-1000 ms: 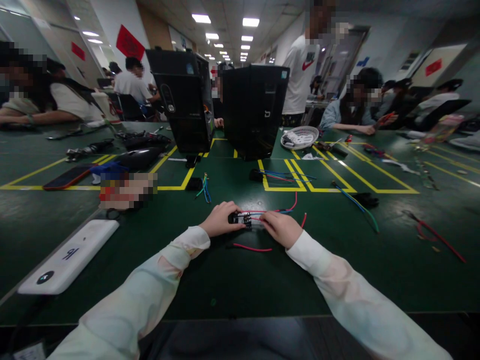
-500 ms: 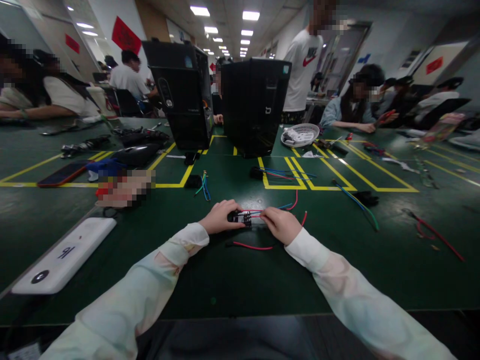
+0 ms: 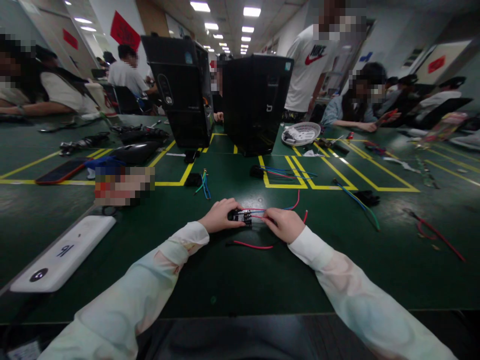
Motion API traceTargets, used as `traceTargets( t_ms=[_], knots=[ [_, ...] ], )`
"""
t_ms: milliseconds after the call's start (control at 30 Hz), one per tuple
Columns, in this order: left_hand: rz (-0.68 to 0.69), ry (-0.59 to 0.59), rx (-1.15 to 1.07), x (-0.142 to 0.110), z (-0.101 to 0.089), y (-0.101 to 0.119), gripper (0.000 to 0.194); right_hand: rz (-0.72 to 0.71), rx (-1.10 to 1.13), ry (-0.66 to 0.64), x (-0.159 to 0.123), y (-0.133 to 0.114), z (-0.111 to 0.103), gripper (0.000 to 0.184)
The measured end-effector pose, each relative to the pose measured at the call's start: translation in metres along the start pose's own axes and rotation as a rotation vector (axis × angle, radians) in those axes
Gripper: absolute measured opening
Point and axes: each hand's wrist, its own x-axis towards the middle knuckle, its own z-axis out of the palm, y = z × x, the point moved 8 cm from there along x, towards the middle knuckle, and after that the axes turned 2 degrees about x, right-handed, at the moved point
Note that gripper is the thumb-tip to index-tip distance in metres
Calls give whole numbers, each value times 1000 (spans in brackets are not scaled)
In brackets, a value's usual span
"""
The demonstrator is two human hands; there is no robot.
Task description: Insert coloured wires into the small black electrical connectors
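My left hand [image 3: 221, 216] is closed around a small black connector block [image 3: 247, 217], thumb and fingers on its two sides. Red and blue wires run rightward from the block. My right hand [image 3: 284, 223] pinches a red wire [image 3: 258, 216] a short way from the block; its fingertips partly hide the wires. Beyond that hand, a red wire end [image 3: 306, 215] sticks out on the right and another red wire [image 3: 298, 198] curves up. A short loose red wire [image 3: 253, 245] lies on the table just below both hands.
Two black computer towers [image 3: 180, 95] stand at the back. Black connectors with coloured wires [image 3: 204, 185] lie beyond my hands, and more wires [image 3: 358, 202] to the right. A white power strip [image 3: 63, 254] is at left, a white basket [image 3: 300, 134] behind. Several people sit or stand around.
My right hand has shifted slightly to the right along the wires, away from the block. My left hand keeps its hold on the connector block.
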Motion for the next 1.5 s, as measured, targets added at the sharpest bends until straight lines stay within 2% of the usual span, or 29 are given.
traceTargets(
  t_ms=[100, 233, 400, 633, 833, 967, 1500],
  knots=[
    [7, -8, -6, 0, 1, 1, 43, -61, 41, -17, 0, -4, 1, 21],
    [-2, 1, -13, 1, 0, 0, 44, -18, 46, 14, 0, 1, -1, 23],
    [7, -9, -13, 0, 2, 0, 43, -108, 64, -47, -2, -5, 3, 19],
    [1, -7, -3, 0, 2, -1, 44, -85, 70, 47, 0, -1, -3, 24],
    [-4, -9, -11, 0, 2, -2, 44, -80, 55, -26, 0, -1, 3, 20],
    [-5, -8, -17, 0, 2, -2, 43, -72, 47, 21, -1, 0, -1, 22],
    [-4, -12, -10, 0, 2, -1, 43, -51, 6, 47, -3, -2, -6, 23]
  ],
)
